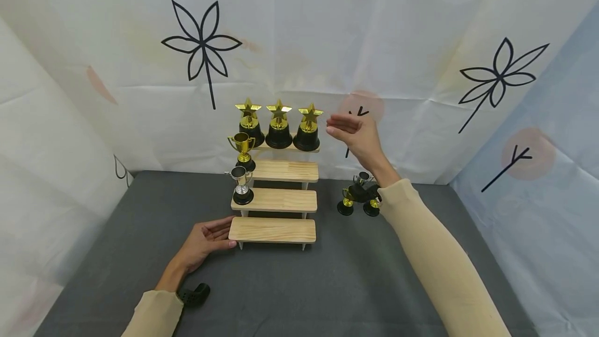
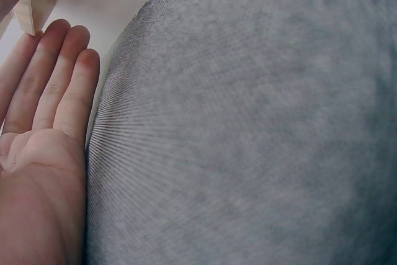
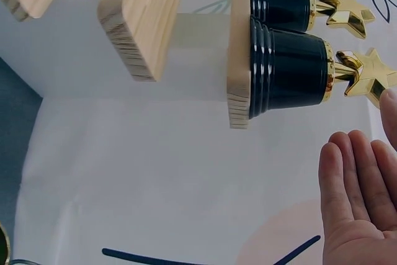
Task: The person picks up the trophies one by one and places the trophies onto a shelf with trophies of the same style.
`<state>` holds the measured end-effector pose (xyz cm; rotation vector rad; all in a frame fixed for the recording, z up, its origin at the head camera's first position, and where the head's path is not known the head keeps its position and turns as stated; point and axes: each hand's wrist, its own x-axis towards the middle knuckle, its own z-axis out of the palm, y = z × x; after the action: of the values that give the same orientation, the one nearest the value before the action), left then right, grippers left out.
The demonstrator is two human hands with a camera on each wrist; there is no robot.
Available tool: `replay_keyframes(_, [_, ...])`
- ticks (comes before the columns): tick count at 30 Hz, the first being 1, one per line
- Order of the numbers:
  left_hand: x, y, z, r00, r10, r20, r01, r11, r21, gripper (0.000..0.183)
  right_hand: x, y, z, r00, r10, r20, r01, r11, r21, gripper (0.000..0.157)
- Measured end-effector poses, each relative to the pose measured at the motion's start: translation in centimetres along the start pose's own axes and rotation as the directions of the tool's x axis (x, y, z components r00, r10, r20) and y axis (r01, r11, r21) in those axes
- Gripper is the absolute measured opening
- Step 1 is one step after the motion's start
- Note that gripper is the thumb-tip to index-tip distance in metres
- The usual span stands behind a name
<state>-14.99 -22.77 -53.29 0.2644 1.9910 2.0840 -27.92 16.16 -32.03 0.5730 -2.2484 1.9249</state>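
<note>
A stepped wooden display stand (image 1: 273, 230) has several tiers. My left hand (image 1: 202, 246) is at the left end of its lowest tier, fingers straight and fingertips right at the board's edge. On the top tier stand three gold star trophies (image 1: 308, 128) with black bases, in a row. The right hand (image 1: 357, 137) is held up just right of the rightmost one, fingers extended, holding nothing; in the right wrist view its fingertips are close to the gold star (image 3: 371, 76). A gold cup trophy (image 1: 242, 143) stands at the left of the second tier down, a silver cup trophy (image 1: 241, 179) on the tier below.
Right of the stand, several small cup trophies (image 1: 346, 206) stand on the grey tabletop (image 1: 281, 295), partly hidden by the right wrist's black strap. Behind the table hangs a white cloth backdrop (image 1: 304, 25) with leaf drawings.
</note>
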Motion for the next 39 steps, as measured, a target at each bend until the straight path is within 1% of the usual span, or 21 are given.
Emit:
replay_keyframes(4, [-0.1, 0.1, 0.0, 1.0, -0.004, -0.002, 0.004, 1.0, -0.004, 0.081, -0.7, 0.3, -0.2, 1.0, 0.01, -0.006, -0.01, 1.0, 0.006, 0.042])
replay_keyframes(11, [0.1, 0.1, 0.1, 1.0, -0.017, -0.015, 0.017, 1.0, -0.002, 0.082, -1.9, 0.8, -0.7, 0.999, 0.027, -0.019, -0.028, 0.999, -0.019, 0.042])
replay_keyframes(17, [0.1, 0.1, 0.1, 1.0, -0.02, -0.023, 0.02, 1.0, 0.002, 0.082, -2.9, 1.0, -1.0, 0.999, 0.042, -0.013, -0.043, 0.999, -0.013, 0.043])
replay_keyframes(23, [0.2, 0.3, 0.1, 1.0, -0.014, -0.025, 0.014, 1.0, 0.006, 0.081, -3.8, 0.9, -1.1, 0.999, 0.04, -0.002, -0.04, 0.999, -0.006, 0.043])
replay_keyframes(30, [0.2, 0.3, 0.2, 1.0, -0.008, -0.021, 0.008, 1.0, -0.007, 0.082, -4.7, 0.9, -1.1, 1.0, 0.012, 0.017, -0.012, 1.0, -0.021, 0.042])
replay_keyframes(39, [0.1, 0.2, 0.1, 1.0, -0.007, -0.019, 0.007, 1.0, -0.01, 0.082, -5.9, 1.3, -1.5, 1.0, 0.026, 0.016, -0.026, 0.999, -0.036, 0.041])
